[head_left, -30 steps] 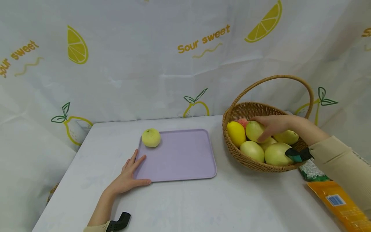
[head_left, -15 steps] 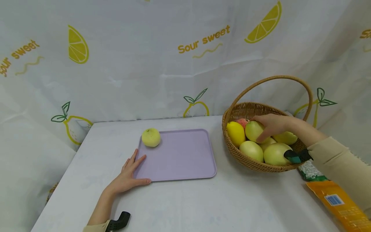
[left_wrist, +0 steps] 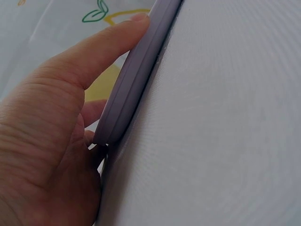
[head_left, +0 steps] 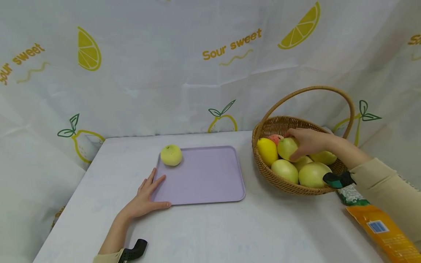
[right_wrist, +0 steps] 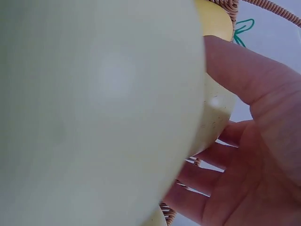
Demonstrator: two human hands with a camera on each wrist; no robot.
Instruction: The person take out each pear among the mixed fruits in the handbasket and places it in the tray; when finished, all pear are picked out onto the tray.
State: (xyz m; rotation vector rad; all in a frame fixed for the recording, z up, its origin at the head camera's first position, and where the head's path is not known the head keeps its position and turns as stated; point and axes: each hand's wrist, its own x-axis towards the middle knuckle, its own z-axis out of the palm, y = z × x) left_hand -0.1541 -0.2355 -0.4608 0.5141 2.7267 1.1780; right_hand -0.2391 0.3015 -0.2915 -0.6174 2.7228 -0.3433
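The right hand (head_left: 309, 140) grips a fruit (head_left: 286, 148) in the basket (head_left: 277, 125) near the bench's (head_left: 223, 233) back edge; smooth skin may slip. The spread left hand (head_left: 143, 201) touches the tray (head_left: 204, 175).

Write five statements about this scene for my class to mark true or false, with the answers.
1. The left hand touches the tray. True.
2. The tray bears three fruits. False: it bears a single fruit, at its far left corner.
3. The right hand grips a green fruit in the basket. True.
4. The basket stands left of the tray. False: it stands to the right.
5. The orange packet lies outside the basket. True.
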